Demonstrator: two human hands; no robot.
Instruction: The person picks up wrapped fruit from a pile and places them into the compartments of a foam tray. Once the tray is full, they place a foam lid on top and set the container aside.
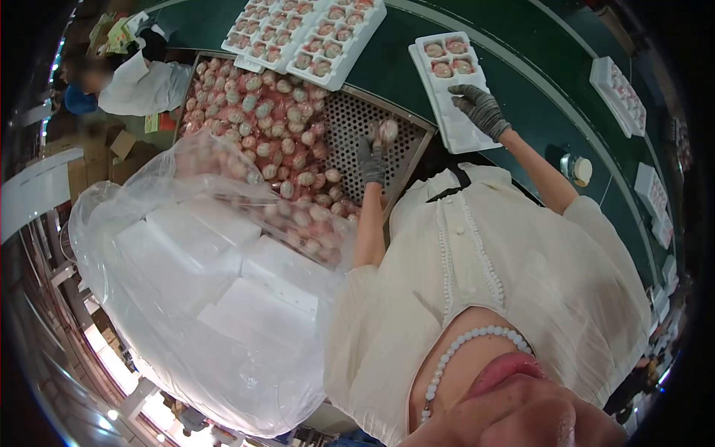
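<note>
My left hand point(371, 158), in a grey glove, is closed on a round wrapped item point(388, 132) above the perforated metal tray point(408, 160). Many similar wrapped items point(275, 141) lie heaped in the same tray to the left. On the right, my right hand point(480, 110), also gloved, rests over the edge of a white foam tray point(462, 128) with its fingers apart. That tray has several wrapped items in its cells at the far end and bare cells nearer me. Another white tray shows beneath it.
Filled white trays point(331, 41) stand at the back. More trays point(620, 97) lie on the green surface point(536, 89) to the right, beside a small round container point(576, 170). Clear plastic covers white boxes point(201, 246) at left. Another person point(141, 86) is at far left.
</note>
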